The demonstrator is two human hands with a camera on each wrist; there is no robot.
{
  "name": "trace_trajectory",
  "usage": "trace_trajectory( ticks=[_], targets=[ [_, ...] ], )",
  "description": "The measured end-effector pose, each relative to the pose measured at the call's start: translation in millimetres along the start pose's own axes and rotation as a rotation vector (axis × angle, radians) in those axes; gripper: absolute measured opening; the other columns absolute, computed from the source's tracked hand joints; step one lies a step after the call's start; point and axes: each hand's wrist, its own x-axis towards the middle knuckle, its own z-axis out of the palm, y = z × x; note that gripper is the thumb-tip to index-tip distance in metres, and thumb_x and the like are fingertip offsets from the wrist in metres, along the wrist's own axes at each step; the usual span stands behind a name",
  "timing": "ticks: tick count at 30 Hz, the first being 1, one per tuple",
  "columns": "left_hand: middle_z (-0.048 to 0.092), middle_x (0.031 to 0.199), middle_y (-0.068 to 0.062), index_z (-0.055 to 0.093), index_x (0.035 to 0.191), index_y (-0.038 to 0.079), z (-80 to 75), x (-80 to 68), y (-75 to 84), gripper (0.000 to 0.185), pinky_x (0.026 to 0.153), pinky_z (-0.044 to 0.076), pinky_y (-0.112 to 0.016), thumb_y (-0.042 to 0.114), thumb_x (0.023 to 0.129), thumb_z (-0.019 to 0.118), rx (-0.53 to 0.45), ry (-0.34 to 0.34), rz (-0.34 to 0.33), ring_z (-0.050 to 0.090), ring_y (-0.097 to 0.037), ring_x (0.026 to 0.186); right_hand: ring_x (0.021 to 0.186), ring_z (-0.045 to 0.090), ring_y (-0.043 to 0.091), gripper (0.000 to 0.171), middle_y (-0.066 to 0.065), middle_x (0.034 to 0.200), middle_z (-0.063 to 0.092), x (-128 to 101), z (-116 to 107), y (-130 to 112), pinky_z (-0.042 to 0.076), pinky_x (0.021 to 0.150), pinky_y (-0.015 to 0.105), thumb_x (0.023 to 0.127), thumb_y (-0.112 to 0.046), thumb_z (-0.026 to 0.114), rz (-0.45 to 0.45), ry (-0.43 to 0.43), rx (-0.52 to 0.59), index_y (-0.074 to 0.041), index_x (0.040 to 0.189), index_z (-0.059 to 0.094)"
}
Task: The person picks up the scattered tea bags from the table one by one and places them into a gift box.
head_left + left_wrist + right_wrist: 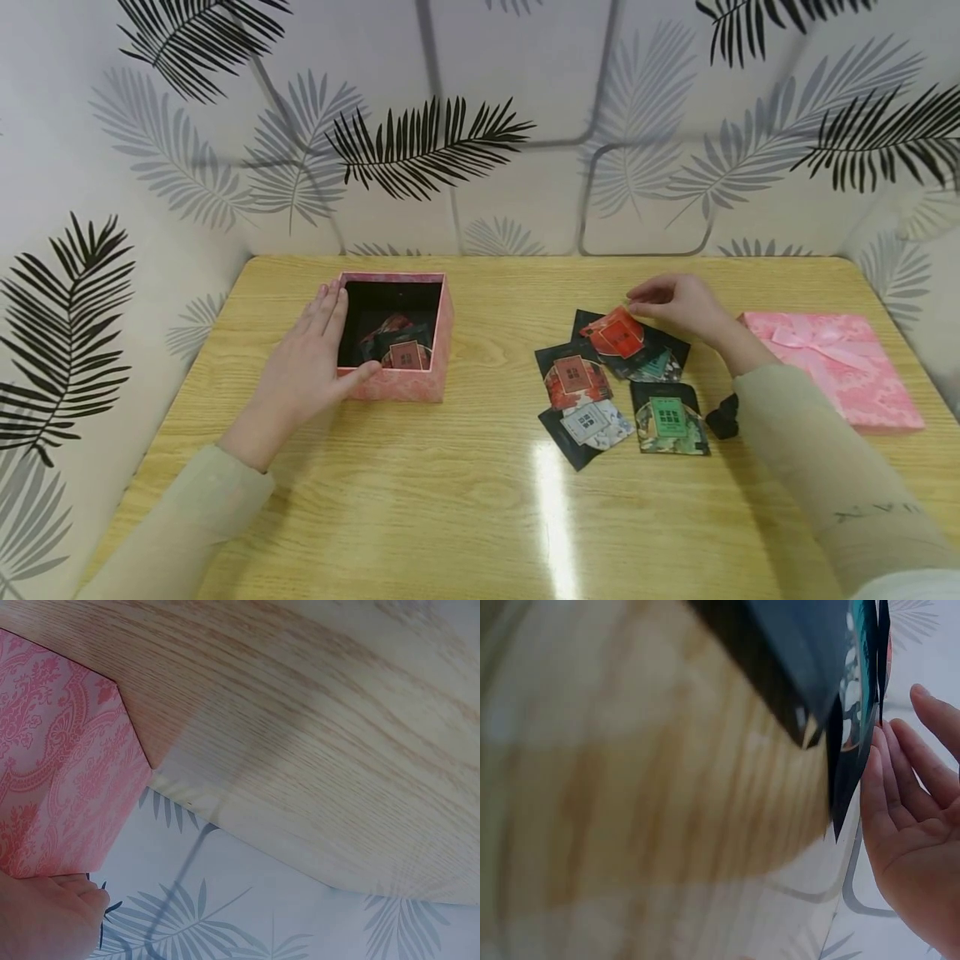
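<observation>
My left hand (311, 358) rests against the left side of an open pink box (408, 386), fingers straight along its rim and thumb across the front edge. Inside the dark box lie a few sachets (405, 354). In the left wrist view, the box's patterned side (60, 750) is large beside my fingertips. My right hand (682, 304) is at the upper corner of a red sachet (618, 332), which lies on top of other dark sachets. In the right wrist view, the fingers touch the sachets' edges (847, 772) while the thumb stands apart.
Near the pile lie a red-labelled sachet (576, 379), a white-labelled sachet (592, 425) and a green-labelled sachet (671, 421). A small black object (722, 417) sits beside the right sleeve. The pink lid with a bow (832, 350) lies at the right of the wooden table (420, 500).
</observation>
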Motion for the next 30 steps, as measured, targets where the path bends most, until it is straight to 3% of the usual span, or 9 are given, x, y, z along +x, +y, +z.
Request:
trace_trajectory(
  ticks=[4, 12, 17, 22, 30],
  targets=[
    [0.012, 0.177, -0.024, 0.011, 0.167, -0.006, 0.6, -0.9, -0.9, 0.113, 0.134, 0.022, -0.055, 0.076, 0.1, 0.048, 0.003, -0.004, -0.006, 0.012, -0.041, 0.166, 0.095, 0.072, 0.01, 0.04, 0.022, 0.123, 0.077, 1, 3, 0, 0.053, 0.081, 0.018, 0.101, -0.027, 0.075, 0.028, -0.029, 0.004, 0.001, 0.129, 0.075],
    [0.012, 0.177, -0.024, 0.011, 0.167, -0.007, 1.3, 0.1, -0.4, 0.112, 0.134, 0.021, -0.054, 0.075, 0.101, 0.049, 0.002, -0.006, -0.001, 0.011, -0.041, 0.166, 0.112, 0.071, 0.034, 0.041, 0.024, 0.128, 0.074, 3, 4, -5, 0.053, 0.085, 0.026, 0.102, -0.03, 0.073, 0.06, -0.063, -0.001, 0.0, 0.13, 0.074],
    [0.012, 0.177, -0.025, 0.011, 0.167, -0.007, 0.9, 0.9, -0.3, 0.11, 0.134, 0.021, -0.054, 0.07, 0.101, 0.054, 0.003, -0.005, -0.001, 0.012, -0.041, 0.166, 0.102, 0.071, 0.021, 0.039, 0.023, 0.126, 0.076, 5, 5, -6, 0.054, 0.082, 0.024, 0.101, -0.029, 0.074, 0.048, -0.067, -0.011, -0.001, 0.127, 0.077],
    [0.011, 0.177, -0.024, 0.01, 0.167, -0.007, 0.9, 0.9, -1.0, 0.113, 0.134, 0.021, -0.055, 0.077, 0.1, 0.047, 0.004, -0.008, -0.005, 0.011, -0.041, 0.166, 0.087, 0.067, 0.004, 0.036, 0.021, 0.119, 0.078, 6, 7, -7, 0.053, 0.076, 0.018, 0.101, -0.024, 0.074, 0.04, -0.068, 0.008, 0.001, 0.126, 0.076],
    [0.012, 0.177, -0.025, 0.011, 0.167, -0.007, 0.6, 0.8, -0.6, 0.116, 0.134, 0.022, -0.056, 0.081, 0.099, 0.042, -0.001, -0.008, -0.003, 0.012, -0.042, 0.166, 0.083, 0.065, -0.002, 0.035, 0.014, 0.112, 0.079, 6, 1, -13, 0.055, 0.073, 0.017, 0.103, -0.022, 0.072, 0.064, -0.025, 0.109, 0.003, 0.127, 0.075]
  ],
)
